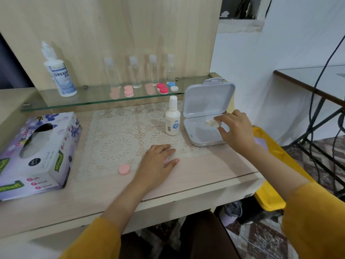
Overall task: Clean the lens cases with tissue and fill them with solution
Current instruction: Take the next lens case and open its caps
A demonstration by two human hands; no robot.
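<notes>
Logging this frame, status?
Left hand flat on lace mat. Right hand pinches pale item over open box. Pink lens case beside left hand; nothing blocking.

Pink lens case (124, 169) flat, solution bottle (172, 120) upright, tissue box (43, 146) left

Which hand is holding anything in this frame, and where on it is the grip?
The right hand pinches a small pale piece by one end over the box. The left hand lies flat on the mat, holding nothing.

The cap (124, 169) is pink, the lace mat (115, 139) cream (tissue box (37, 152) purple-flowered)
</notes>
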